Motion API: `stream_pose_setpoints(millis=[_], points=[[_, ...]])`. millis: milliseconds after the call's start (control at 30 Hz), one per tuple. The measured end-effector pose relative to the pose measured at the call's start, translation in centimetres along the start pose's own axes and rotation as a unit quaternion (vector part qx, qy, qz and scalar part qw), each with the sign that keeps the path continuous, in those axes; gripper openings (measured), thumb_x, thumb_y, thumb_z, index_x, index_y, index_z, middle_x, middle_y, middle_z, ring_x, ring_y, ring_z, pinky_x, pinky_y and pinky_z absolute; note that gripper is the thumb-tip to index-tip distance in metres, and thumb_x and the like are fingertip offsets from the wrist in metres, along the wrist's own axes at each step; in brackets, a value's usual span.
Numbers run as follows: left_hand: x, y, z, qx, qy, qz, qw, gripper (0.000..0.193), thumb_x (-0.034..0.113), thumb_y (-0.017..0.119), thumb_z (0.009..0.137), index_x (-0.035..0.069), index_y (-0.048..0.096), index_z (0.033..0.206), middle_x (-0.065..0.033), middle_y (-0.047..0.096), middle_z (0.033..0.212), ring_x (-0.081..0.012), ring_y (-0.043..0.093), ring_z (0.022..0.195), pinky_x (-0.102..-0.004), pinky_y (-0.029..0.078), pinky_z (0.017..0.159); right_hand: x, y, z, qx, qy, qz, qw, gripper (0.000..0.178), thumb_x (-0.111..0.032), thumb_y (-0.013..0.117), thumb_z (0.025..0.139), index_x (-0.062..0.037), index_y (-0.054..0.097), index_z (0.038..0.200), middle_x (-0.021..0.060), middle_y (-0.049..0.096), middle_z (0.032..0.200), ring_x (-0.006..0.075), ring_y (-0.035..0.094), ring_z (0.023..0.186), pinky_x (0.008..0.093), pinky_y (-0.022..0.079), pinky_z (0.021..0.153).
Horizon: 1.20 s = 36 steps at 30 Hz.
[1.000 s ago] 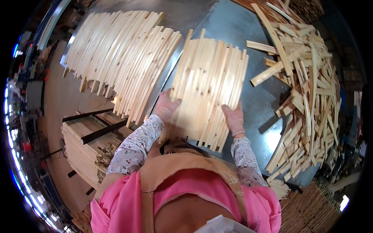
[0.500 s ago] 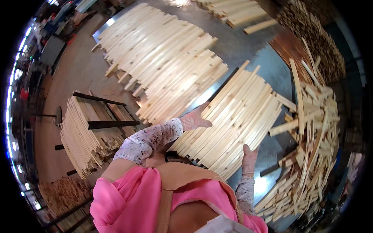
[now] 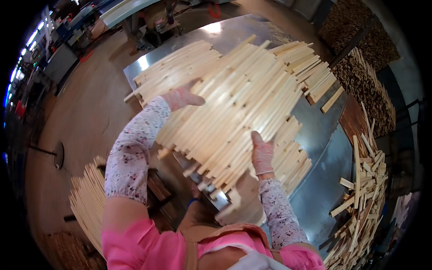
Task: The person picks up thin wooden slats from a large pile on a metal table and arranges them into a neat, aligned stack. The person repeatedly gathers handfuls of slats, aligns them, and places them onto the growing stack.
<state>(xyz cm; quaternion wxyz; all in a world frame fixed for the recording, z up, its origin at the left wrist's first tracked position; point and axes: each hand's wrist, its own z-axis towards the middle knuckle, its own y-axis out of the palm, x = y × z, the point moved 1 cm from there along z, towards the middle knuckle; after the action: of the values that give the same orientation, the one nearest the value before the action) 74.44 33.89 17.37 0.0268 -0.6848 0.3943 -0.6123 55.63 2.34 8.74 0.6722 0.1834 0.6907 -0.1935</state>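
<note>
A wide batch of pale wooden strips (image 3: 231,105), lying side by side, spans the space between my two hands. Pink-gloved, my left hand (image 3: 182,96) clasps its left side, the thumb over the top. On the near right side, my right hand (image 3: 262,155) presses against the strips with its thumb up; the fingers are partly hidden underneath. The batch lies over or just above another layer of wooden strips (image 3: 177,62), which shows at the far left and near right. Whether the two layers touch I cannot tell.
Under the strips is a shiny metal table (image 3: 321,166). More strips (image 3: 310,67) lie at its far right. A jumbled heap of wood offcuts (image 3: 360,211) fills the right side. Stacked strips (image 3: 85,198) stand at the lower left, and bundled wood (image 3: 364,90) rises beyond the table.
Both hands have carried the batch of strips forward and left, from the table's near right part to over the larger layer. My view has shifted too.
</note>
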Motion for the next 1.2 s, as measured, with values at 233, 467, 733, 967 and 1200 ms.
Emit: stream_pose_setpoints(millis=[233,467,733,967,1200], points=[[-9.8,-21.5,8.0,0.018,-0.092,-0.061,0.994,0.091,0.05,0.073,0.094,0.005,0.044,0.167,-0.0128,0.063,0.149,-0.0237,0.055,0.14,-0.0375,0.042,0.116,6.8,24.3,5.6,-0.118,0.04,-0.181,0.975,0.119,-0.05,0.073,0.1,0.0153,0.001,0.168,0.0419,0.064,0.135,0.0442,0.066,0.127,0.0404,0.048,0.116],[-24.8,-18.9,14.4,0.198,-0.215,0.327,0.899,0.087,0.076,0.048,0.102,0.01,0.057,0.157,-0.0181,0.057,0.161,-0.0348,0.057,0.146,-0.049,0.045,0.12,0.3,29.9,8.5,-0.34,0.242,-0.313,0.853,0.119,-0.055,0.062,0.103,0.0176,-0.008,0.166,0.0373,0.074,0.108,0.0421,0.077,0.104,0.0449,0.06,0.092],[-25.9,-18.1,13.8,0.278,-0.156,0.568,0.759,0.086,0.071,0.048,0.106,0.012,0.04,0.168,-0.0157,0.049,0.167,-0.0328,0.044,0.155,-0.0459,0.038,0.127,1.4,23.8,5.3,-0.26,0.073,-0.274,0.923,0.072,-0.047,0.067,0.099,0.0014,0.05,0.149,0.0294,0.075,0.111,0.0459,0.074,0.103,0.0493,0.059,0.096],[-14.4,7.8,-9.6,0.091,0.208,0.253,0.94,0.079,0.032,0.08,0.091,0.002,0.051,0.158,-0.0238,0.06,0.149,-0.0415,0.062,0.132,-0.0514,0.05,0.114,4.9,-14.8,-8.8,0.258,0.168,-0.348,0.885,0.06,-0.041,0.075,0.099,0.0054,0.064,0.136,0.0192,0.076,0.113,0.0287,0.073,0.103,0.0424,0.058,0.091],[-9.3,28.5,-25.7,0.071,-0.051,0.016,0.996,0.093,0.037,0.079,0.09,-0.008,0.04,0.161,-0.0353,0.049,0.157,-0.051,0.046,0.147,-0.0531,0.04,0.123,8.5,-24.9,-24.2,0.07,0.308,-0.355,0.88,0.086,-0.062,0.07,0.095,0.0035,0.058,0.15,0.0304,0.07,0.132,0.0435,0.067,0.124,0.048,0.052,0.106]])
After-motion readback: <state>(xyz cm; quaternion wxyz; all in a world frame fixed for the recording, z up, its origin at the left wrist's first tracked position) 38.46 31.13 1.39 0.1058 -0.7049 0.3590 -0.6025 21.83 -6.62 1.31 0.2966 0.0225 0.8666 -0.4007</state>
